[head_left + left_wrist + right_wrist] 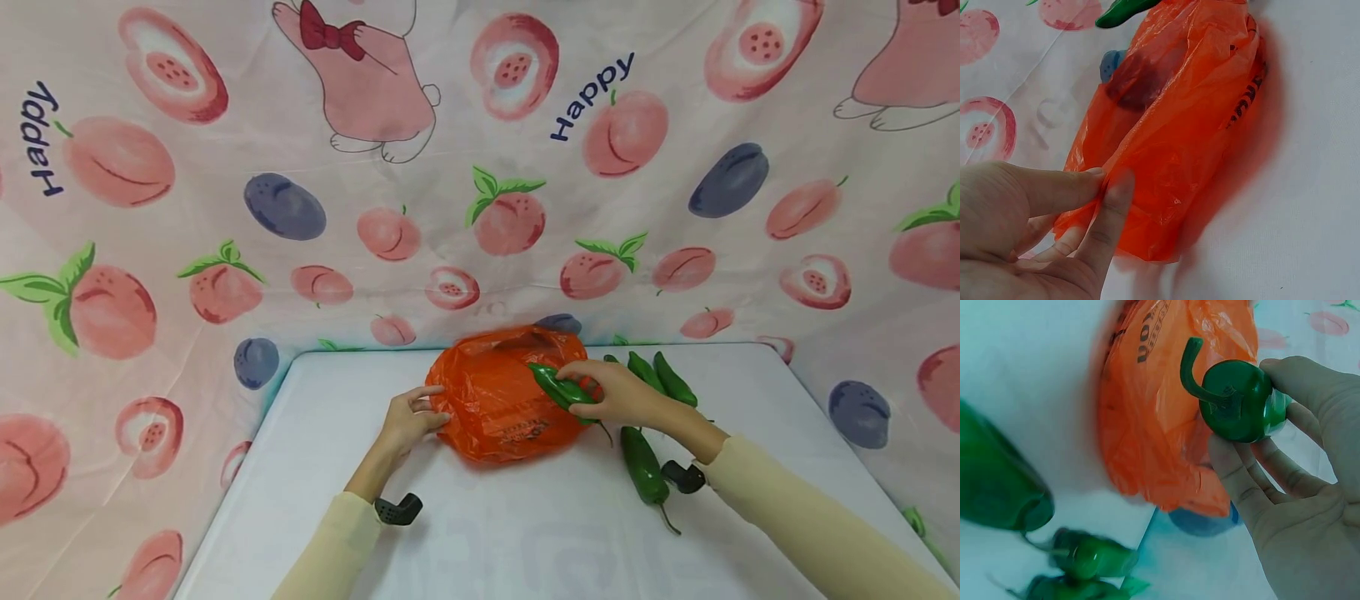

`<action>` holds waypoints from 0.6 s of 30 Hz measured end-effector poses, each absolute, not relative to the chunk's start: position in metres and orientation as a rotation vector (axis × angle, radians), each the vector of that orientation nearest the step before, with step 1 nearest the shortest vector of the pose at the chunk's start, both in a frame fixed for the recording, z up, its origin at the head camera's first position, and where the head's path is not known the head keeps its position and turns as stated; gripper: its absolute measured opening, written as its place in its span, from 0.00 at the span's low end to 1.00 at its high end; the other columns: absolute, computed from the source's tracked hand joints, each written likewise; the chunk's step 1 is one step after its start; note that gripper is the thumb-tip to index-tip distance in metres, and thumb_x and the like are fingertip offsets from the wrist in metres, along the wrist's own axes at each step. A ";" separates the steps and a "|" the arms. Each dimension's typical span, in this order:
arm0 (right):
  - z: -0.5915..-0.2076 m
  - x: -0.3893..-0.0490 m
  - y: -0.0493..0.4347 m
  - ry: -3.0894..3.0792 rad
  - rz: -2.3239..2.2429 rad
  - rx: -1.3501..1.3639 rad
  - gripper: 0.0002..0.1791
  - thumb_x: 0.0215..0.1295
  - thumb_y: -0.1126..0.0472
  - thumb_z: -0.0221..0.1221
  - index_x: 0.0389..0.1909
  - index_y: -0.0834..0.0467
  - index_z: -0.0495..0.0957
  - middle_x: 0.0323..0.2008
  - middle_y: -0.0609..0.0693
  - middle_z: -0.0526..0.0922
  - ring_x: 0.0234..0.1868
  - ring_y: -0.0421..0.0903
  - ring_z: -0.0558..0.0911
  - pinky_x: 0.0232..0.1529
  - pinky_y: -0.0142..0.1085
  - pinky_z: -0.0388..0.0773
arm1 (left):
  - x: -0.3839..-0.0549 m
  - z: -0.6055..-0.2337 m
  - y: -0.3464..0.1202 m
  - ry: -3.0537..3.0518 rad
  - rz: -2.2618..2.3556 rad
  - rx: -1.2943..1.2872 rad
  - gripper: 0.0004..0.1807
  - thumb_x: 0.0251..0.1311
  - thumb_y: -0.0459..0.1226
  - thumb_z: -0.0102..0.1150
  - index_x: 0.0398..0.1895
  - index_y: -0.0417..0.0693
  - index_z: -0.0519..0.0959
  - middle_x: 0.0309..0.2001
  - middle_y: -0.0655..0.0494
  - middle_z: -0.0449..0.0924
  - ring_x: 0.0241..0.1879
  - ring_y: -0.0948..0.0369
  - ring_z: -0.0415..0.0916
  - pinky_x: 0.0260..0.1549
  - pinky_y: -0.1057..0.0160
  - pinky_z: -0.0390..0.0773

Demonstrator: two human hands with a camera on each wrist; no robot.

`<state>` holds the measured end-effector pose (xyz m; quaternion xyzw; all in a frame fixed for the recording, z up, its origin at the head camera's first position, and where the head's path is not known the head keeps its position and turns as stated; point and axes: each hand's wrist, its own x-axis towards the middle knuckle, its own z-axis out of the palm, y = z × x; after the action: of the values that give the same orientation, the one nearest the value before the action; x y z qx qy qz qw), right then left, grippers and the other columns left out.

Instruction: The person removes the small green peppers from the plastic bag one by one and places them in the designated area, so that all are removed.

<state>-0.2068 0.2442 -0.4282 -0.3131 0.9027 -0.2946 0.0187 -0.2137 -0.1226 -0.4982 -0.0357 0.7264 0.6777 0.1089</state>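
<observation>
An orange plastic bag (487, 408) with dark printing lies on the white table, its opening toward the back. My left hand (408, 423) pinches the bag's left edge between thumb and fingers; the left wrist view shows the thin film (1147, 206) caught at the fingertips. In my right hand (611, 393) is a green chili pepper (557, 386), gripped between thumb and fingers over the right part of the bag. Its curved stem (1191, 369) points away from the palm in the right wrist view.
Right of the bag lies a large green pepper (643, 467), stem toward the front. Behind the right forearm are several more green peppers (675, 380). A fruit-print cloth (450, 208) rises behind the white table (360, 375).
</observation>
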 end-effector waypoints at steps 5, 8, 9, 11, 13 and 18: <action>-0.427 -0.199 0.260 2.791 -0.970 -0.949 0.26 0.60 0.64 0.73 0.60 0.58 0.79 0.48 0.50 0.83 0.40 0.48 0.81 0.35 0.36 0.84 | -0.213 -0.497 -0.123 2.146 1.991 -0.119 0.27 0.58 0.21 0.68 0.63 0.38 0.79 0.35 0.47 0.74 0.30 0.58 0.84 0.41 0.50 0.88; -0.428 -0.196 0.269 2.790 -1.001 -0.924 0.27 0.59 0.64 0.74 0.60 0.58 0.79 0.44 0.50 0.83 0.35 0.48 0.80 0.30 0.32 0.82 | -0.213 -0.497 -0.124 2.151 1.989 -0.129 0.27 0.57 0.22 0.69 0.62 0.38 0.79 0.35 0.47 0.74 0.30 0.58 0.84 0.41 0.49 0.88; -0.429 -0.194 0.271 2.796 -1.006 -0.911 0.27 0.59 0.63 0.74 0.59 0.58 0.79 0.44 0.50 0.83 0.35 0.47 0.80 0.30 0.32 0.82 | -0.213 -0.497 -0.124 2.153 1.990 -0.129 0.27 0.57 0.21 0.69 0.62 0.38 0.79 0.36 0.47 0.74 0.30 0.58 0.84 0.41 0.49 0.88; -0.430 -0.192 0.277 2.812 -0.998 -0.882 0.27 0.59 0.62 0.74 0.59 0.56 0.79 0.43 0.50 0.83 0.35 0.47 0.80 0.30 0.31 0.82 | -0.213 -0.498 -0.124 2.156 1.990 -0.128 0.27 0.57 0.21 0.69 0.62 0.37 0.79 0.36 0.47 0.74 0.30 0.59 0.84 0.42 0.49 0.88; -0.432 -0.190 0.283 2.828 -1.000 -0.855 0.27 0.59 0.62 0.74 0.59 0.55 0.79 0.43 0.50 0.84 0.36 0.47 0.81 0.33 0.31 0.83 | -0.213 -0.498 -0.124 2.154 1.995 -0.124 0.27 0.57 0.21 0.69 0.62 0.37 0.79 0.35 0.47 0.74 0.30 0.59 0.84 0.42 0.49 0.88; -0.432 -0.182 0.299 2.813 -1.052 -0.804 0.27 0.59 0.63 0.74 0.60 0.54 0.79 0.43 0.50 0.83 0.36 0.45 0.80 0.33 0.32 0.84 | -0.212 -0.498 -0.123 2.156 2.003 -0.118 0.27 0.56 0.21 0.69 0.62 0.37 0.79 0.35 0.47 0.74 0.30 0.59 0.84 0.40 0.51 0.88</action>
<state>-0.1825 0.2988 -0.4318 -0.2585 0.9047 -0.3384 0.0164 -0.2123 -0.1233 -0.4978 -0.0397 0.7285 0.6768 0.0984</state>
